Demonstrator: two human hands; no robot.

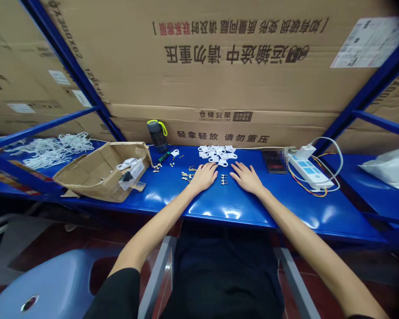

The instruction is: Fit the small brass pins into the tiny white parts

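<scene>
My left hand (204, 176) lies palm down on the blue tabletop, fingers stretched out. My right hand (246, 177) rests flat a little to its right, fingers spread, holding nothing. Between the two hands stands a short column of small brass-coloured metal pieces (224, 179). Just beyond the fingertips is a loose pile of flat white plastic parts with round holes (216, 153). More small brass-coloured pieces (186, 176) lie scattered to the left of my left hand, some perhaps hidden beneath it.
A cardboard tray (86, 177) with white parts stands on the left, near a dark bottle (158, 136) and a green-handled tool (164, 156). White hooked wires (53, 150) are heaped far left. Rightward are a pixelated dark object (274, 160) and a power strip (310, 172) with cables.
</scene>
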